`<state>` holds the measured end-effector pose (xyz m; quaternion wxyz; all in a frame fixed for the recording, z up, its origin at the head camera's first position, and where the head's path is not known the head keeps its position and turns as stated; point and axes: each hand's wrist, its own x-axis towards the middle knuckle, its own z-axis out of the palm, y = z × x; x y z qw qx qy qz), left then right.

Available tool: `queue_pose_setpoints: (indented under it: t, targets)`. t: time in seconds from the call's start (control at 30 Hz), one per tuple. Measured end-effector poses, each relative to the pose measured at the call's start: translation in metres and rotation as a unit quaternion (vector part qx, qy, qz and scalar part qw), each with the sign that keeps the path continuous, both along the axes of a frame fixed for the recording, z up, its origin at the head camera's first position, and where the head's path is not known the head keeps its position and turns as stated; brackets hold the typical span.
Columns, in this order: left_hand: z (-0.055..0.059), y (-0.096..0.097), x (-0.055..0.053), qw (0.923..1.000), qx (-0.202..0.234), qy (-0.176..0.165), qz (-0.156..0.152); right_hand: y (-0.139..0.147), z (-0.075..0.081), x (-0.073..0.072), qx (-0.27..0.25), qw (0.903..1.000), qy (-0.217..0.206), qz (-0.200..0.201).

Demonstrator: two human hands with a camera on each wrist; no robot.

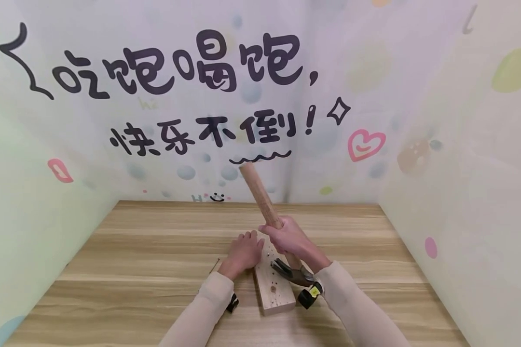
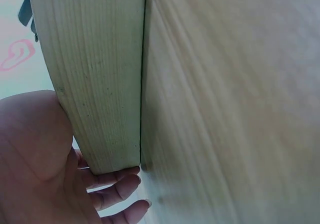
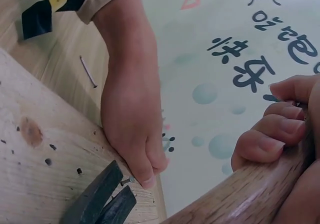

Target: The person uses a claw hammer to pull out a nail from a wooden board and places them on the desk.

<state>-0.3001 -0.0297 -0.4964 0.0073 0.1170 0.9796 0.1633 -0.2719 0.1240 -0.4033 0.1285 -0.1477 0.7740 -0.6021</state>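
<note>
A pale wooden board (image 1: 269, 286), pocked with small dark holes and a brown knot, lies lengthwise on the table. My left hand (image 1: 243, 253) holds it at the far left; in the left wrist view the fingers (image 2: 117, 194) bend round the end of the board. My right hand (image 1: 293, 238) grips the wooden handle of a claw hammer (image 1: 258, 193), which slants up and away. The dark claw (image 3: 100, 199) is low over the board, its split tips right at a nail (image 3: 127, 180) that sticks up from the wood. The right palm is partly hidden.
A loose nail (image 3: 88, 71) lies on the wood-grain table (image 1: 147, 241), left of the board. Black devices with yellow labels, such as the one at the right wrist (image 1: 310, 295), sit at the cuffs. Printed fabric walls (image 1: 178, 111) enclose the table's back and sides.
</note>
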Motion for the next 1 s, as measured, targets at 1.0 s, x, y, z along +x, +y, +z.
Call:
queue_pose_setpoints:
  t: [1.0]
  targets:
    - [0.001,-0.003,-0.002,0.9990,-0.032,0.020,-0.025,-0.027,-0.005,-0.009,-0.014,0.9993,0.036,0.004]
